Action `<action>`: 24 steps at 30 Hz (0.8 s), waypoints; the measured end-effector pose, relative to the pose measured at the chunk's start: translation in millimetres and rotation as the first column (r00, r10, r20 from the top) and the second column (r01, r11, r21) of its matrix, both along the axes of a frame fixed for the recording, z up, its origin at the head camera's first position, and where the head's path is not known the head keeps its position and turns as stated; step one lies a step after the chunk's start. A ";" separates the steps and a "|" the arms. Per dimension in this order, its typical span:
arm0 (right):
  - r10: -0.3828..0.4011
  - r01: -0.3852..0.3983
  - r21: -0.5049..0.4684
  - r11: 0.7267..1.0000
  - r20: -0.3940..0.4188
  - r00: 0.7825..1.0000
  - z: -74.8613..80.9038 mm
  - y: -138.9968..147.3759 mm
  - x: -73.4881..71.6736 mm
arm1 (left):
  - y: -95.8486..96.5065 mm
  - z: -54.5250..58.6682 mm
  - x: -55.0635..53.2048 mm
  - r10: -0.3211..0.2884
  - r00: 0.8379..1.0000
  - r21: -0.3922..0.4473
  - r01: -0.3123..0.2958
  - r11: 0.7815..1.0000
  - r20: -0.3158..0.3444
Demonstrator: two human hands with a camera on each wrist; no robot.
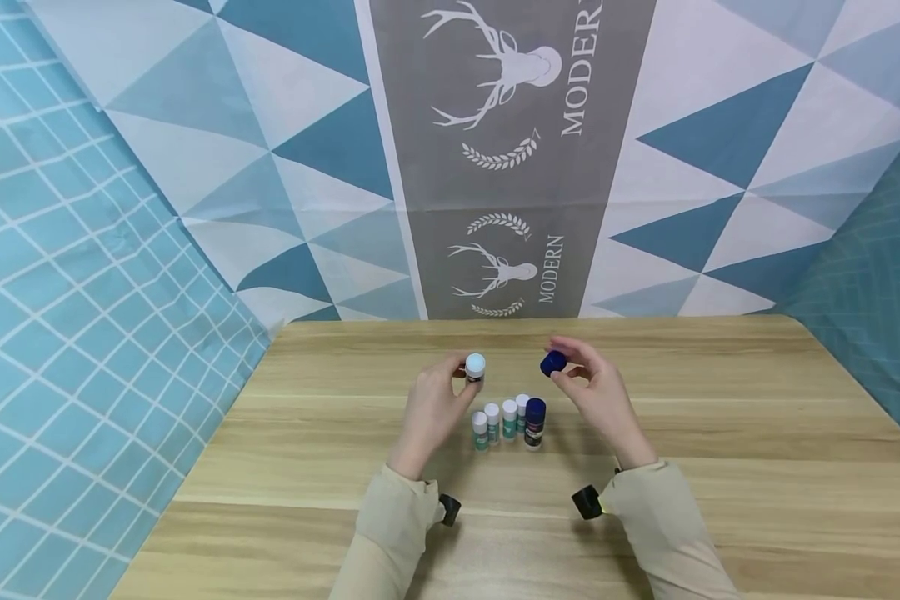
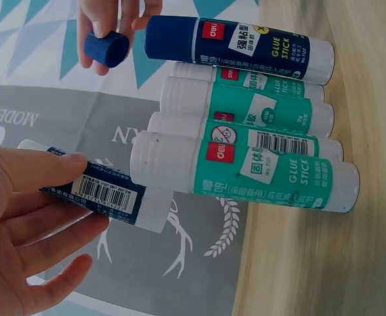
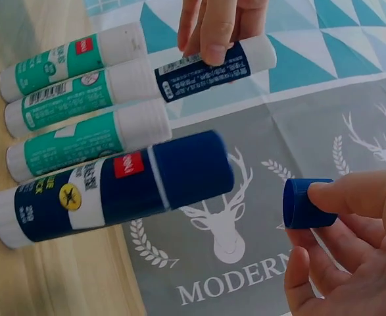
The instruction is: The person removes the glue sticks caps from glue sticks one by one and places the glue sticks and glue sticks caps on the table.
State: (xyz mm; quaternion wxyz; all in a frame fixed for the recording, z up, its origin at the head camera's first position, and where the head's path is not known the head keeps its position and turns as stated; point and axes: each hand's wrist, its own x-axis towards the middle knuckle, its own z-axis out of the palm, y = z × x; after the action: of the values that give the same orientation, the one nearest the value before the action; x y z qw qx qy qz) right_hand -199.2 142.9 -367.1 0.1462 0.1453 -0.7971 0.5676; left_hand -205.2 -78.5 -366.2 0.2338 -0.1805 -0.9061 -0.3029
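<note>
My left hand (image 1: 437,406) pinches an uncapped dark blue glue stick (image 2: 104,189) between thumb and fingers, held up off the table with its white end uppermost. Across from it, my right hand (image 1: 594,393) pinches a loose dark blue cap (image 3: 309,203), its hollow end facing left in the right wrist view. Between and below the hands stand several green glue sticks (image 2: 278,168) with white tops. At the right end of that group is a capped dark blue glue stick (image 3: 114,187), upright like the others. Neither hand touches the standing sticks.
Beneath everything lies a light wooden table (image 1: 270,467). A patterned cloth (image 1: 510,183) with deer and triangles hangs behind its far edge. Blue checked cloth (image 1: 82,333) covers the left side, and teal cloth (image 1: 862,283) the right.
</note>
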 end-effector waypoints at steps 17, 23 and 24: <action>-0.071 0.064 0.128 0.990 0.054 0.996 -13.8 4.0 -8.2 | -5.9 -13.8 -10.4 -0.010 0.986 0.113 -0.008 0.994 0.164; -0.103 0.081 0.215 0.973 0.092 0.990 -20.1 4.4 -10.6 | -8.8 -19.3 -13.7 0.011 0.975 0.123 -0.039 0.992 0.220; -0.108 0.084 0.232 0.969 0.093 0.990 -21.2 4.6 -11.0 | -9.4 -20.1 -14.1 0.016 0.974 0.117 -0.043 0.992 0.224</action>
State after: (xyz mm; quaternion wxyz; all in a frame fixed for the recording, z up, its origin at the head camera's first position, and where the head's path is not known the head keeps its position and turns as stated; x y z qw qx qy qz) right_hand -210.2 147.5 -388.3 0.1137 0.0922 -0.8695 0.4717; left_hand -219.3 -87.9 -386.3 0.1455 -0.1176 -0.9092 -0.3721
